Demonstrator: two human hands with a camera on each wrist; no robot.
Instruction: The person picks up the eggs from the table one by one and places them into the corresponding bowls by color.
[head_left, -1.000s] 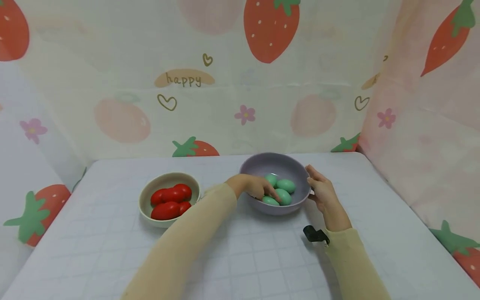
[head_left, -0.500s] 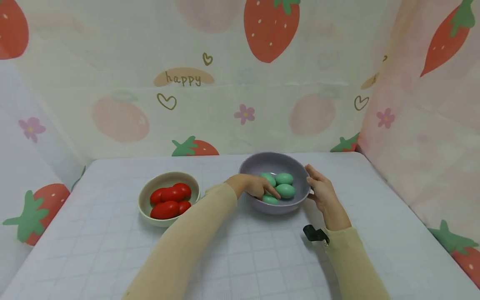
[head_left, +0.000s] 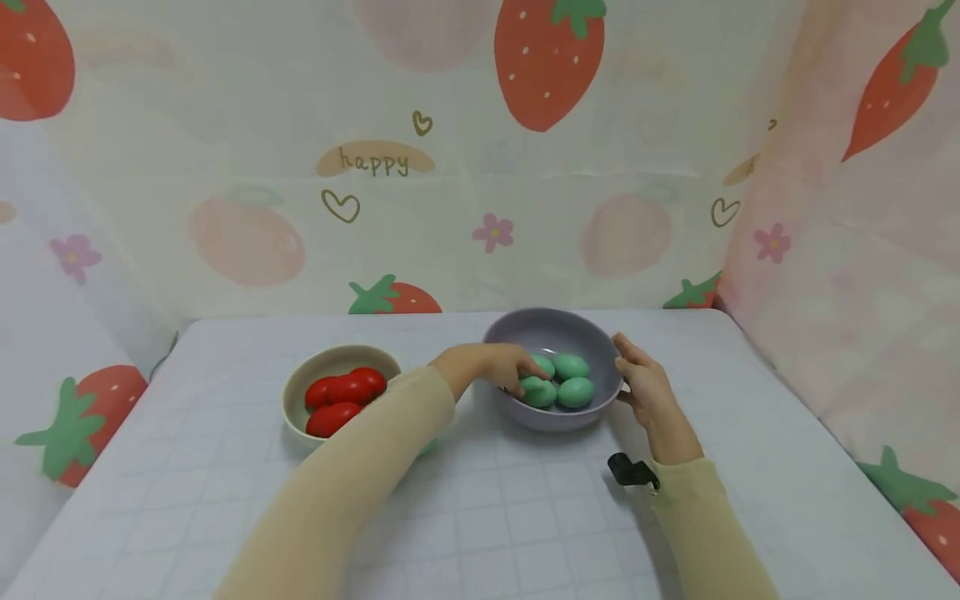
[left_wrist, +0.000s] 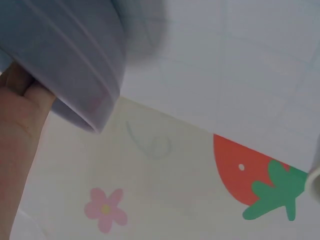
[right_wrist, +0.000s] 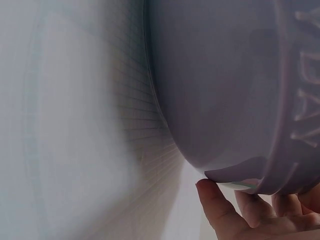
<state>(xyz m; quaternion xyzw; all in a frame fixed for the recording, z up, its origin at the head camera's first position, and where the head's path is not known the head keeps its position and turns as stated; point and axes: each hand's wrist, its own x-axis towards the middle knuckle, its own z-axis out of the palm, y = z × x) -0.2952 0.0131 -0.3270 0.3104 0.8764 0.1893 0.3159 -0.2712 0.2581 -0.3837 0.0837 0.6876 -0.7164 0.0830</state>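
Note:
A purple bowl stands at the back right of the table, with several green eggs inside. My left hand reaches over its left rim, thumb and index finger around one green egg. From the left wrist view, that hand bends over the edge and its fingertips are hidden inside the bowl. My right hand grips the bowl's right rim. In the right wrist view, its fingers lie against the bowl's outer wall, below raised lettering.
To the left, a cream bowl holds several glossy red eggs; my left forearm covers part of it. A small green patch peeks out beside that sleeve. A black piece sticks out at my right cuff. Printed cloth hangs behind the table.
My left hand has drawn slightly up and left, and its fingers now surround a green egg. The forearm shifted left, uncovering a green patch. Eggs moved slightly; my right hand stays on the rim.

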